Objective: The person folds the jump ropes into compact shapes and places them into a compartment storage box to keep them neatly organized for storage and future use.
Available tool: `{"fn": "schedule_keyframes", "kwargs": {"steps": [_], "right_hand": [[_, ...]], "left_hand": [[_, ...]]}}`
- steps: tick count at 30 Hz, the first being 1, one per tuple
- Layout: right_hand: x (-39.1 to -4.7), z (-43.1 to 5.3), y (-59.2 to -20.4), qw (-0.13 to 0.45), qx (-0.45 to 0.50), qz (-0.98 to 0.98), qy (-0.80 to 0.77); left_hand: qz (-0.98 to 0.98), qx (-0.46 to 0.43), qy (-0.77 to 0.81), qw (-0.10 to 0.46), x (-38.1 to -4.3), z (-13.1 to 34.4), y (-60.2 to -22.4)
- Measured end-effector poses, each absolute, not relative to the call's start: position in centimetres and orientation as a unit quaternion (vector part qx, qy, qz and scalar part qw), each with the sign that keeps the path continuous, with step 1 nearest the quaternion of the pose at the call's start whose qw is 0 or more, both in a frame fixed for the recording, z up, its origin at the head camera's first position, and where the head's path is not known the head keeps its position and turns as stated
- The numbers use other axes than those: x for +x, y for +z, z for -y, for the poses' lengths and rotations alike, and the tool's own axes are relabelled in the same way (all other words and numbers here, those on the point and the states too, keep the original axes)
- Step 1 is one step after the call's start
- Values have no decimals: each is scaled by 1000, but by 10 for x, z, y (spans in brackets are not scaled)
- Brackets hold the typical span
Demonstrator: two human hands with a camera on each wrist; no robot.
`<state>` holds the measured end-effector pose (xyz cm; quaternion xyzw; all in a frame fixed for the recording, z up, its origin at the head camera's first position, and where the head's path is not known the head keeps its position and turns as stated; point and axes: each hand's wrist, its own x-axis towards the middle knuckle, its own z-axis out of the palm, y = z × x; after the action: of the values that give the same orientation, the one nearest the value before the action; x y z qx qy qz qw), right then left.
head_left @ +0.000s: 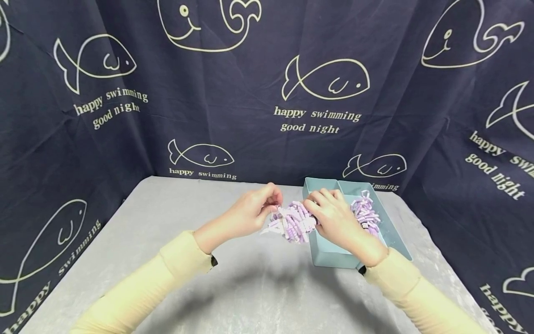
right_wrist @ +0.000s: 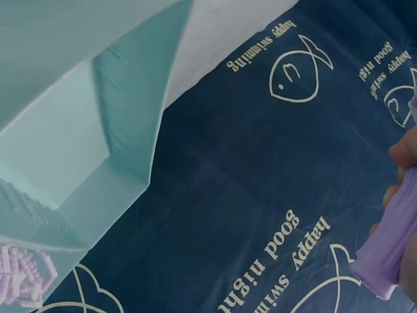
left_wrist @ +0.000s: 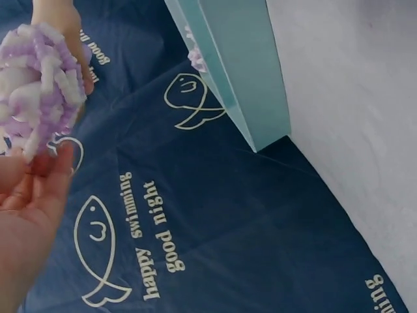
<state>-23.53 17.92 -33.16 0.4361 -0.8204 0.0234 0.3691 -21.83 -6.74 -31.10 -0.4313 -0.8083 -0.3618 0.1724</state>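
Note:
A bundled purple-and-white beaded jump rope [head_left: 295,223] is held up over the grey table, between both hands. My right hand [head_left: 335,218] grips its right end, at the near part of the teal box. In the right wrist view a smooth purple handle [right_wrist: 391,235] lies within the curled fingers [right_wrist: 407,150]. My left hand [head_left: 254,208] pinches at the left side of the bundle with thumb and fingertips. The left wrist view has the looped beads [left_wrist: 42,85] right above those fingers [left_wrist: 55,173].
The divided teal box [head_left: 333,260] stands on the right of the table [head_left: 200,297]. A second purple-and-white beaded bundle [head_left: 366,213] with a black tie lies in its right compartment. A dark blue curtain [head_left: 258,93] printed with fish surrounds the table.

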Motion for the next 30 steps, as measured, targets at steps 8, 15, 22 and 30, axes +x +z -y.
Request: {"fn": "schedule_keyframes", "kwargs": {"steps": [8,15,22,30], "right_hand": [[-236,-180,-329,364,433,824,32],[-237,-180,-334,360,442,821,32],[-239,-175,-334,347,463,814,42],[-239,-175,-333,354,463,811,47]], "left_hand": [[837,-407,-322,174,-220,66,-314],[839,-388,-343,169,-220,64,-319],[798,-362,-476,74,-223,65,-324],[747,-365,-556,-8,-225,66,-325]]}}
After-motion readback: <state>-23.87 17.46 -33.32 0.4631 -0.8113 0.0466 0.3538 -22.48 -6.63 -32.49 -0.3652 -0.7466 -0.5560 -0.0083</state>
